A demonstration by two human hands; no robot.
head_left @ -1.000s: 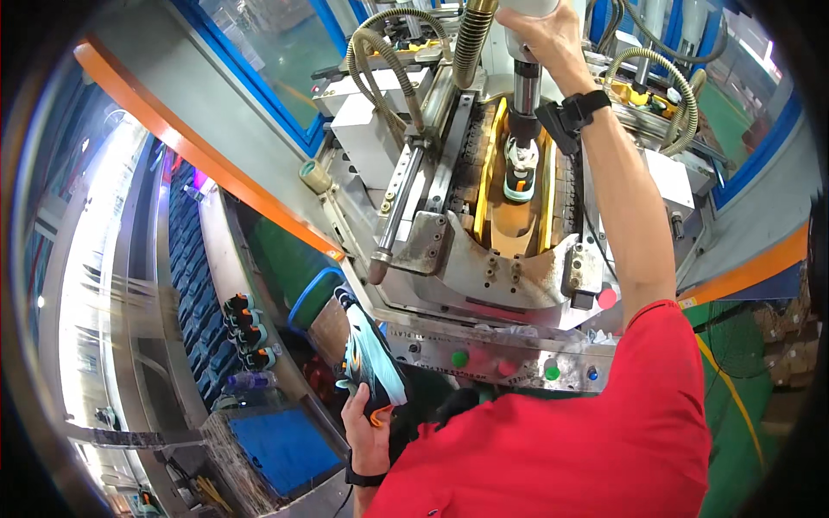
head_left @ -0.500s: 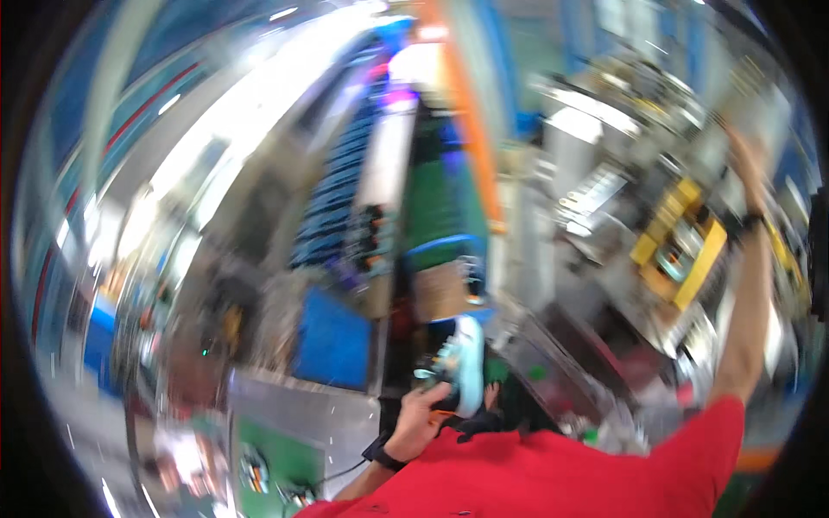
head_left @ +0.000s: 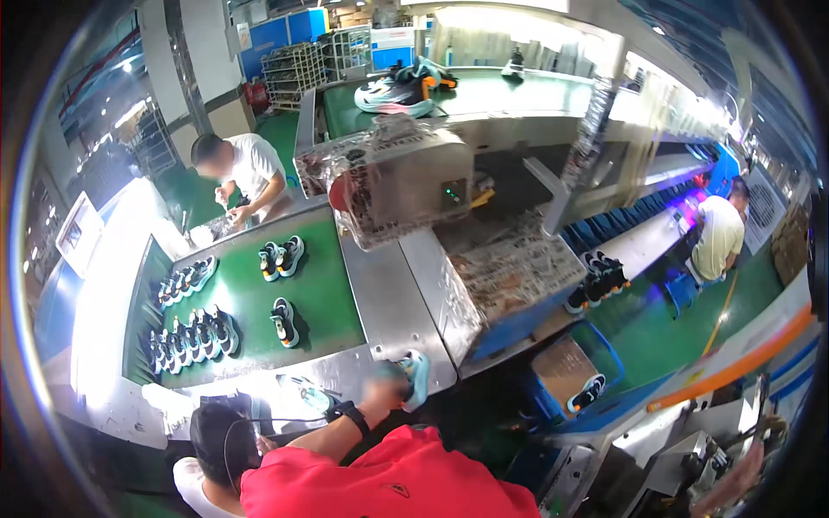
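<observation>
My left hand (head_left: 386, 393), with a black band at the wrist, is closed around a pale blue sneaker (head_left: 416, 380). The sneaker hangs over the metal edge of the bench, its sole side turned to the right. A blurred, skin-coloured shape at the lower right, beside metal machinery, looks like my right hand (head_left: 741, 473); its fingers are smeared, and whether it holds anything does not show. Close to the left forearm, another light-coloured shoe (head_left: 306, 394) lies on the bench edge.
Several sneakers (head_left: 192, 337) stand in rows on a green belt (head_left: 321, 302). A plastic-wrapped machine box (head_left: 404, 186) rises ahead. One co-worker (head_left: 252, 173) stands across the belt, another (head_left: 216, 449) is close at lower left, a third (head_left: 718, 237) sits far right. A blue trolley (head_left: 537, 393) carries a shoe.
My view has swung left, from the machine side toward the green belt. The sneaker is still in my left hand. My right arm, stretched out by the yellow fixture before, is now mostly out of view.
</observation>
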